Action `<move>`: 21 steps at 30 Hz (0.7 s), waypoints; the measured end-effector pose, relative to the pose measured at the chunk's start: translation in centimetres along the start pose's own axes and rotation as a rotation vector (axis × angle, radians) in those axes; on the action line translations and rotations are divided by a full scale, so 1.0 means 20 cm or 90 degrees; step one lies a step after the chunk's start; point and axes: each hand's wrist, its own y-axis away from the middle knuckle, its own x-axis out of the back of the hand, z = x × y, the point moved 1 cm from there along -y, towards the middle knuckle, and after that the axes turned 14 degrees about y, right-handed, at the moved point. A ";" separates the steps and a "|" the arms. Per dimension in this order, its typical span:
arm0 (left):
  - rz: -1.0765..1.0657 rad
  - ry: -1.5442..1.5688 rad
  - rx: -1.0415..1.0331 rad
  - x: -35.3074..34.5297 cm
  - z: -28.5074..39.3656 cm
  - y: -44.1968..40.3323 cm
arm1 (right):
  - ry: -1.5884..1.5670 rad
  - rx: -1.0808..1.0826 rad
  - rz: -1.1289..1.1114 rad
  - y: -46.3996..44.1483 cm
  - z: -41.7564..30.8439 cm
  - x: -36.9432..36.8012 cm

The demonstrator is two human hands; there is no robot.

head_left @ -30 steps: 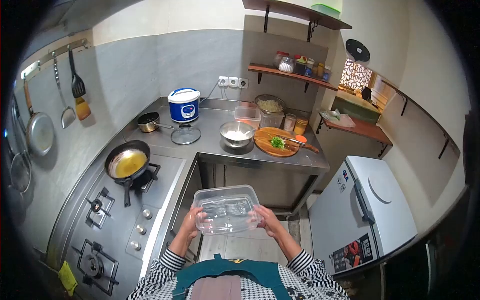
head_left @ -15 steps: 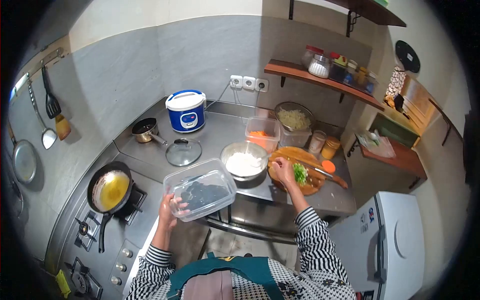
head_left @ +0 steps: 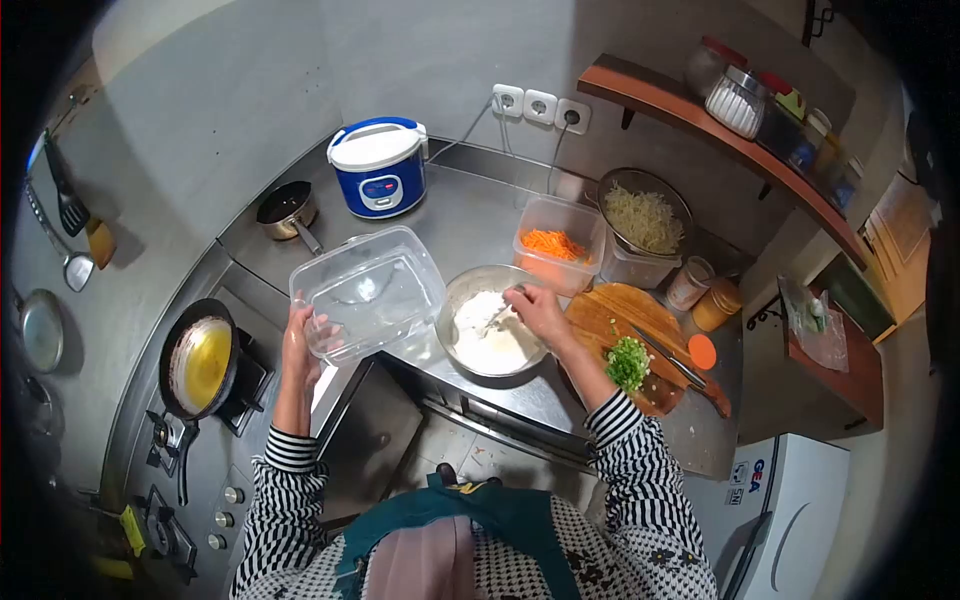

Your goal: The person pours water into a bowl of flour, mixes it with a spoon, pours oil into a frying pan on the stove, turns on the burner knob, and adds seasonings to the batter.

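Taking the bowl (head_left: pixel 472 277) as the centre of the clock face, we are watching two hands dividing the work over a steel counter (head_left: pixel 460 215). The left grip (head_left: pixel 298 345) is grasping a see-through box (head_left: pixel 368 290) by its near-left side, holding it aloft just beside the bowl, between nine and ten o'clock; we are judging that this is leaving the space over the bowl to the other hand. Whether the box's edge is touching the bowl, we are unable to tell. The right grip (head_left: pixel 545 318) is pinching a slim utensil (head_left: pixel 493 321) whose end is dipping into the white mixture (head_left: pixel 502 347), a hold probably favouring light control.

At one o'clock, a tub (head_left: pixel 530 206) is containing the orange shreds (head_left: pixel 553 244), and at two, a strainer (head_left: pixel 668 182) is holding pale shreds (head_left: pixel 643 222), perhaps for draining. At three, a round wooden board (head_left: pixel 615 305) is carrying chopped greens (head_left: pixel 628 363) and a knife (head_left: pixel 667 354), seemingly within easy reach. Toward nine, a frying pan (head_left: pixel 205 308) of yellow liquid (head_left: pixel 207 366) is sitting over a burner; its handle is pointing toward six, presumably for ready grasping. At eleven, a rice cooker (head_left: pixel 380 170) is standing farther back, likely near the sockets (head_left: pixel 540 107) for its cord.
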 end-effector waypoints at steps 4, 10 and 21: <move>-0.021 0.006 0.022 -0.10 -0.02 -0.09 | 0.089 0.175 0.006 0.11 -0.12 0.11; -0.069 -0.050 0.027 -0.20 -0.03 -0.20 | 0.114 0.132 0.138 0.11 -0.04 0.16; -0.102 -0.160 0.033 -0.36 0.01 -0.34 | 0.069 0.069 0.122 0.30 -0.09 0.22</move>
